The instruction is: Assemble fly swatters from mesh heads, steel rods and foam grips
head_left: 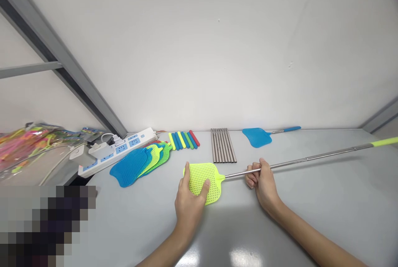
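A fly swatter [214,175] with a yellow-green perforated head, a long extended metal rod and a yellow-green handle spans from the middle to the right edge. My left hand [190,200] grips its head, thumb on the face and a finger along the edge. Farther along the rod, my right hand [263,184] is closed around the metal section. Behind it lie several metal rods [223,146] side by side. A blue fly swatter [257,137] with a short rod and blue handle rests at the back.
To the left are overlapping swatter heads [129,168], a row of coloured handles [184,140] and a white power strip [120,151] with plugs and cables. Plastic-wrapped items [37,146] pile up at far left. A wall [224,51] backs the grey table [326,213].
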`<act>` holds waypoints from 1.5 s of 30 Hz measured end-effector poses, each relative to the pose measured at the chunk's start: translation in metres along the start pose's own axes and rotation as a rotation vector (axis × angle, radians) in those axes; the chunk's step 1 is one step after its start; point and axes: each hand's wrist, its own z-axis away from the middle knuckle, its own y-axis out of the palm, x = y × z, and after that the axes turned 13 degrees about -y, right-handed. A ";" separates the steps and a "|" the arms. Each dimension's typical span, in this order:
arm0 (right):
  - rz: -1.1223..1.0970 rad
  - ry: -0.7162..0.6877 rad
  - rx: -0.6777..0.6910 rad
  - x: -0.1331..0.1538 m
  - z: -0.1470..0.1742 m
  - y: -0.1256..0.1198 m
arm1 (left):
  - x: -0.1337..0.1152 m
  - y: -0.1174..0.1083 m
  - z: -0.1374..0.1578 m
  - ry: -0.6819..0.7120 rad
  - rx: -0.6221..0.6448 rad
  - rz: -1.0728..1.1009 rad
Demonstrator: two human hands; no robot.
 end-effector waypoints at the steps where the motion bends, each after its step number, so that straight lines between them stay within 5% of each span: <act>1: 0.001 0.007 0.012 -0.001 0.000 0.000 | 0.000 0.000 0.000 0.003 -0.001 -0.007; 20: 0.067 0.202 0.242 -0.006 0.003 0.002 | 0.000 0.000 0.000 0.024 -0.003 -0.004; 27: 0.113 0.160 0.264 0.002 -0.003 0.000 | 0.002 0.003 0.002 0.068 0.055 0.133; 34: 0.175 0.078 0.109 0.007 -0.009 -0.005 | -0.007 -0.004 -0.009 0.074 0.037 0.276; 45: -0.067 -0.143 -0.245 0.024 -0.042 -0.030 | -0.016 -0.015 -0.029 0.104 -0.047 0.451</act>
